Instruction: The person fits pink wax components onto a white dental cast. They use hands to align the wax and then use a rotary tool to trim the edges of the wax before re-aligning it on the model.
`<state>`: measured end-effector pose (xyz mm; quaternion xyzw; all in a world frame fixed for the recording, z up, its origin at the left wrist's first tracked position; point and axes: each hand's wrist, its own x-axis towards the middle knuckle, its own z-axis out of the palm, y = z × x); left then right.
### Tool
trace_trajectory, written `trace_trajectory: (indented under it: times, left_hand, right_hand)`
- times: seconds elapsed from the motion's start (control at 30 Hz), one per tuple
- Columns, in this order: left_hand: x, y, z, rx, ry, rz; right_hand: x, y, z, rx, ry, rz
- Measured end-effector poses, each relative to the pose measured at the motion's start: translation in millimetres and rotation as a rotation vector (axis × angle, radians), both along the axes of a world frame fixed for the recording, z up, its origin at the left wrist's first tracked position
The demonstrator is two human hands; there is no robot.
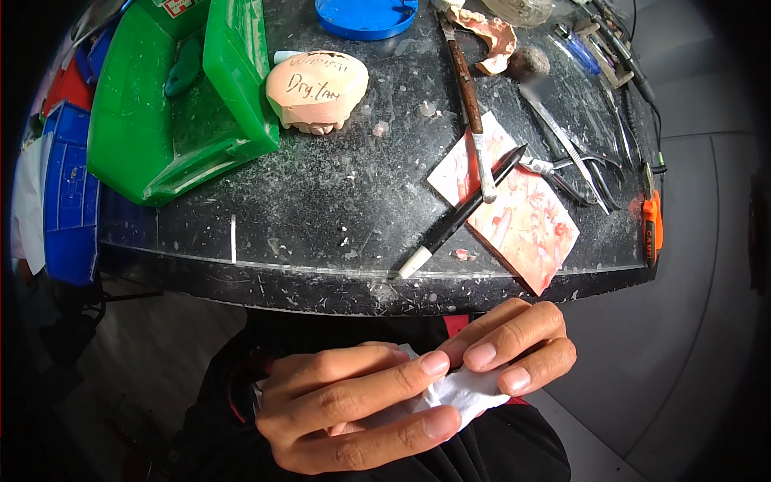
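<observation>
Just below the table's front edge, over my lap, my left hand (345,406) and my right hand (518,345) pinch a crumpled white cloth or tissue (466,395) between them. The left fingers stretch across its left side, and the right fingertips press on it from above. Whether anything lies inside its folds is hidden. On the table above my right hand rests a pink wax sheet (526,233) with smeared, uneven patches. Across it lie a black marker (458,221) with a pale end and a wood-handled wax knife (466,84).
A pinkish plaster dental model (317,92) stands beside a green bin (241,72), with a blue round lid (369,20) behind. Blue trays (68,193) fill the left edge. Tweezers (562,140), pliers (554,169) and an orange cutter (652,225) lie right. Crumbs litter the black table (321,209).
</observation>
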<state>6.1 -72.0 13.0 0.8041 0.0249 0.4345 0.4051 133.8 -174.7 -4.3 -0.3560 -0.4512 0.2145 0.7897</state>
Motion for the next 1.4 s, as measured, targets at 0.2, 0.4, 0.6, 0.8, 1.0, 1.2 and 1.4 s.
trace_trajectory:
  times: [0.2,0.4,0.6,0.8,1.0,1.2,1.4]
  left_hand:
    - [-3,-2,0,-0.031,-0.001,0.003]
    - [-4,5,0,-0.028,0.017,-0.048]
    - [-2,5,-3,-0.075,0.017,-0.001]
    - [-3,12,-7,-0.206,0.082,-0.182]
    - [-5,17,-4,-0.412,0.231,-0.317]
    - [-6,22,6,-0.589,0.367,-0.417]
    - [-5,25,0,-0.592,0.342,-0.450]
  right_hand:
    - [2,-1,0,-0.011,0.029,0.079]
    - [5,-4,0,-0.018,0.020,0.089]
    - [10,10,-10,0.127,-0.267,-0.119]
    - [19,8,-11,0.073,-0.555,-0.277]
    - [23,-1,-4,-0.148,-0.679,-0.331]
    - [16,3,-4,-0.195,-0.582,-0.441]
    - [16,3,-6,-0.222,-0.529,-0.420]
